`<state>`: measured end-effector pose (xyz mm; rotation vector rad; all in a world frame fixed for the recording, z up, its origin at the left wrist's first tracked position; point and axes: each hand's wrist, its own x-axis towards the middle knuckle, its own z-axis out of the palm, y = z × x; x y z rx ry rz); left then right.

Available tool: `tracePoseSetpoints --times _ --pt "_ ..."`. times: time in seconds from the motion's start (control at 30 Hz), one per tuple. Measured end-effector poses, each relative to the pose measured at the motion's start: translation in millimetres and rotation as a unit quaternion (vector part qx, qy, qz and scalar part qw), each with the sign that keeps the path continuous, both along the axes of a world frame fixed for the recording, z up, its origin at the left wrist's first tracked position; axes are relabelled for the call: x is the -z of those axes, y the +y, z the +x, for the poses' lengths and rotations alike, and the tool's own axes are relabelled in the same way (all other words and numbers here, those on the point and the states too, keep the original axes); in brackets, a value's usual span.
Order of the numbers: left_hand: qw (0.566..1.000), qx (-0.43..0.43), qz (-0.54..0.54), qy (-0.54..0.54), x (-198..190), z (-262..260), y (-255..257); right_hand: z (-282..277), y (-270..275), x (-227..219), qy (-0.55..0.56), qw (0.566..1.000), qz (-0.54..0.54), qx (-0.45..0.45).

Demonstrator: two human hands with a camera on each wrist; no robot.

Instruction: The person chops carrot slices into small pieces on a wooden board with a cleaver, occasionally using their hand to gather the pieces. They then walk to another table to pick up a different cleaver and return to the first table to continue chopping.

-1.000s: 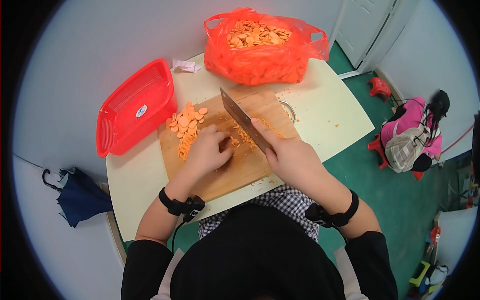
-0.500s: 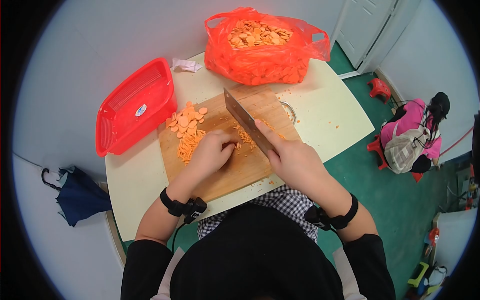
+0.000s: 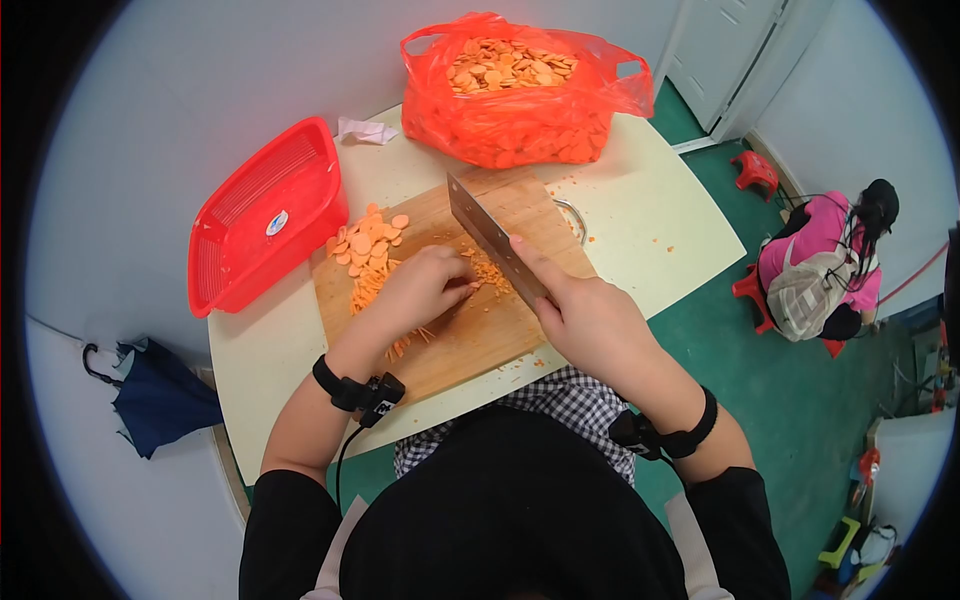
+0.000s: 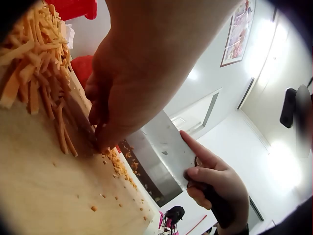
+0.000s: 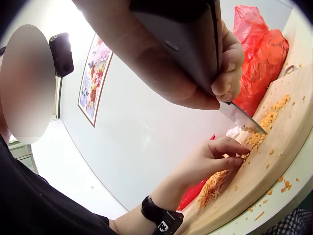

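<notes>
In my right hand [image 3: 598, 318] I grip a cleaver [image 3: 492, 238] by its handle, index finger stretched along the blade. The blade slants over the wooden cutting board [image 3: 450, 365], beside finely chopped carrot [image 5: 266, 121]. My left hand [image 3: 428, 282] is low on the board, left of the blade, with bent fingers and thumb pinching at small carrot bits by the chopped heap. Carrot strips [image 4: 36, 54] lie in a pile left of that hand, partly hidden by it in the head view. Round carrot slices [image 3: 365, 238] lie behind the strips.
A red plastic basket [image 3: 305, 258] stands left of the board. Behind it is a red plastic bag [image 3: 510, 135] full of carrot slices. A metal handle [image 3: 575, 218] sits at the board's right edge. Crumbs dot the pale table [image 3: 680, 215]. A person in pink [image 3: 820, 235] sits at right.
My left hand has shifted slightly right toward the chopped heap, and its fingers have drawn in. Some strips now show below its wrist. The cleaver has barely moved.
</notes>
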<state>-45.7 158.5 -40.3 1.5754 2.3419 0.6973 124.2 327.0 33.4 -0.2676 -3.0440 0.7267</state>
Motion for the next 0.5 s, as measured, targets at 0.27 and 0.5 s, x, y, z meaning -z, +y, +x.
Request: tracePoseSetpoints --times 0.27,0.5 --pt "0.986 -0.163 0.023 0.036 9 28 13 0 -2 15 0.024 1.000 0.008 -0.001" --pt "0.982 -0.179 0.051 -0.036 1 30 5 1 -5 13 -0.007 1.000 0.006 -0.011"
